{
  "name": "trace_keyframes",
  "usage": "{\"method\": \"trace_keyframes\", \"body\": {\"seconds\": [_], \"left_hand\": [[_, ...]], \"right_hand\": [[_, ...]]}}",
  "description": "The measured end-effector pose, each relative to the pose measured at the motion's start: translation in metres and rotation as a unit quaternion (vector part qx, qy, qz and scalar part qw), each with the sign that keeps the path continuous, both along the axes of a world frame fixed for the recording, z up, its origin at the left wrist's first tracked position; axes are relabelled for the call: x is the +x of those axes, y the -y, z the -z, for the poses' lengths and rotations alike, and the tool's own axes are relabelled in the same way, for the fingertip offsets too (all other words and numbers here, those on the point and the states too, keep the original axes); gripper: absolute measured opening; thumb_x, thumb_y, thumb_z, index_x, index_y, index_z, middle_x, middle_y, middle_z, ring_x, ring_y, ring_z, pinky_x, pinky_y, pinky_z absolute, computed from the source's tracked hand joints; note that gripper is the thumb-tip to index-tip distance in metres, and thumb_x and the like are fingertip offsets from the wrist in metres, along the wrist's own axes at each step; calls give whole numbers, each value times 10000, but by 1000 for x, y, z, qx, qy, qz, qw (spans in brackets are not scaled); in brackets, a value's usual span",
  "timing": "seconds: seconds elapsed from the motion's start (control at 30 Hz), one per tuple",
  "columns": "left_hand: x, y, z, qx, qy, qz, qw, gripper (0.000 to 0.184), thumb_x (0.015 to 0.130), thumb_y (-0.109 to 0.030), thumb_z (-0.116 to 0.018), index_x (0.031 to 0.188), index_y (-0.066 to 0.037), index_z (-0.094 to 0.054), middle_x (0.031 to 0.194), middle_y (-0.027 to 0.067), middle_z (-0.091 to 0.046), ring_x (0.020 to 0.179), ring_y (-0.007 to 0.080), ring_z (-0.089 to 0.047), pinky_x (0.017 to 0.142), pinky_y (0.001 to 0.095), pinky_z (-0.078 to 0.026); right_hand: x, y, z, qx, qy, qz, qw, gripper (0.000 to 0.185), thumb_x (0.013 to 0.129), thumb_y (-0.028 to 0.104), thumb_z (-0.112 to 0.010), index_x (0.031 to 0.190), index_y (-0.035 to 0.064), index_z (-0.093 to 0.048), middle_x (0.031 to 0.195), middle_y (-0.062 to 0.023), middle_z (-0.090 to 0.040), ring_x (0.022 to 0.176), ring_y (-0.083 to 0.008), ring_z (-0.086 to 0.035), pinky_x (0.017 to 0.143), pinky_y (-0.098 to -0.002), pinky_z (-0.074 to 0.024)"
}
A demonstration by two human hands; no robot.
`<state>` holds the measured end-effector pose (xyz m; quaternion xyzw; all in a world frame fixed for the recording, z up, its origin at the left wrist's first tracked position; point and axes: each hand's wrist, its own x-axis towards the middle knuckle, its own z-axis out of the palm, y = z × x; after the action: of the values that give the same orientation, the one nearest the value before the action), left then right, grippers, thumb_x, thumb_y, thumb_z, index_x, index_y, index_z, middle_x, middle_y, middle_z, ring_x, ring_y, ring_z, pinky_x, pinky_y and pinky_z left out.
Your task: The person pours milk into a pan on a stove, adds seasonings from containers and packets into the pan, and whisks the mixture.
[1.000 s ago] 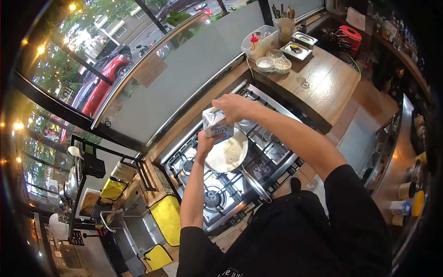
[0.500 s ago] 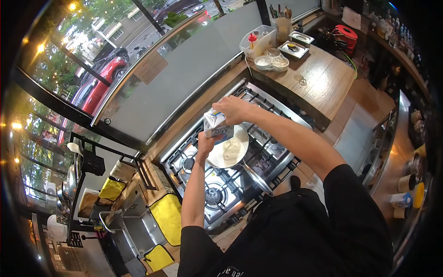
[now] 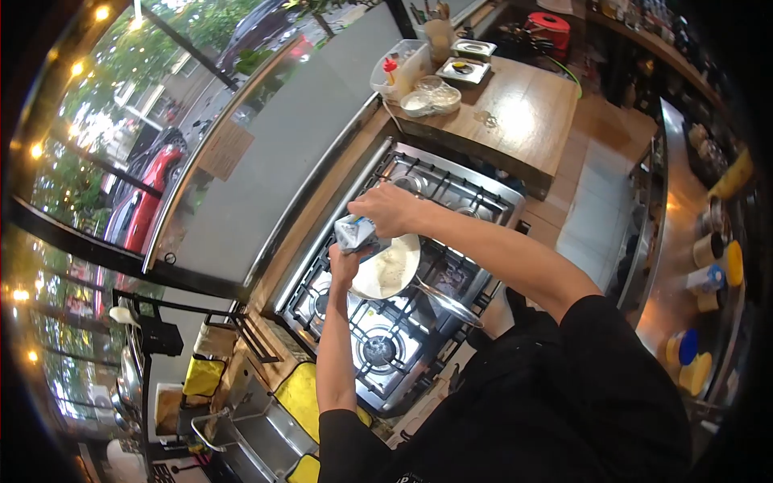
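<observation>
Both my hands hold a white and blue carton (image 3: pixel 354 232), tilted over a frying pan (image 3: pixel 416 251). My right hand (image 3: pixel 390 211) grips its upper end, while my left hand (image 3: pixel 345 262) is closed around its lower side. A creamy white liquid (image 3: pixel 388 272) covers the pan's bottom, with a thicker patch in it. The carton's mouth is hidden from me. The pan sits on a steel gas stove (image 3: pixel 403 318), its metal handle (image 3: pixel 449 303) pointing toward my body.
A wooden counter (image 3: pixel 523 121) beyond the stove bears covered bowls (image 3: pixel 432 100), a plastic bin (image 3: pixel 411 64) and a red-capped bottle (image 3: pixel 390 71). At left are a sink (image 3: pixel 270 427) and a yellow cloth (image 3: pixel 299 398). A glass panel (image 3: pixel 282 161) borders the stove's back.
My view has shifted, so the stove and counter sit differently in the picture. Both hands still hold the tilted carton over the pan. The liquid in the pan looks more spread out.
</observation>
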<state>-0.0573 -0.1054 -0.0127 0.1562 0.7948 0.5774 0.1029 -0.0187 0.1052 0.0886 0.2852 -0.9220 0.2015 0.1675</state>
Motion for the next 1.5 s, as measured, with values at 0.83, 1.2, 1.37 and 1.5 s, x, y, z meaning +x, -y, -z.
{"method": "trace_keyframes", "body": {"seconds": [0.83, 1.2, 1.37, 1.5], "left_hand": [[350, -288, -132, -353, -591, 356, 632, 350, 687, 67, -570, 1016, -41, -622, 1110, 136, -584, 1000, 368, -546, 797, 465, -464], [703, -371, -96, -176, -403, 753, 489, 622, 739, -281, -770, 1277, -92, -522, 1294, 170, -487, 988, 280, -586, 776, 385, -453], [718, -368, -64, -247, -388, 768, 447, 466, 810, -283, -712, 1202, -83, -558, 1140, 110, -585, 929, 281, -618, 744, 375, -484], [713, -336, -37, -313, -258, 755, 515, 450, 831, -304, -697, 1190, -64, -568, 1105, 141, -604, 947, 345, -619, 786, 414, -514]], "right_hand": [[425, -125, 135, -413, 9, 555, 722, 535, 648, 185, -743, 1123, 45, -539, 1007, -151, -614, 935, -371, -618, 800, -443, -510], [871, -79, 295, -545, -144, 796, 218, 413, 697, 86, -787, 1063, -1, -616, 914, -109, -685, 812, -160, -655, 740, -301, -526], [913, -112, 403, -545, -105, 832, 6, 850, 675, 312, -818, 1323, -52, -406, 1214, -273, -551, 1125, -355, -561, 936, -386, -457], [901, -137, 431, -512, 37, 851, 112, 1054, 666, 355, -812, 1441, -49, -224, 1506, -299, -172, 1361, -403, -304, 1097, -414, -329]]}}
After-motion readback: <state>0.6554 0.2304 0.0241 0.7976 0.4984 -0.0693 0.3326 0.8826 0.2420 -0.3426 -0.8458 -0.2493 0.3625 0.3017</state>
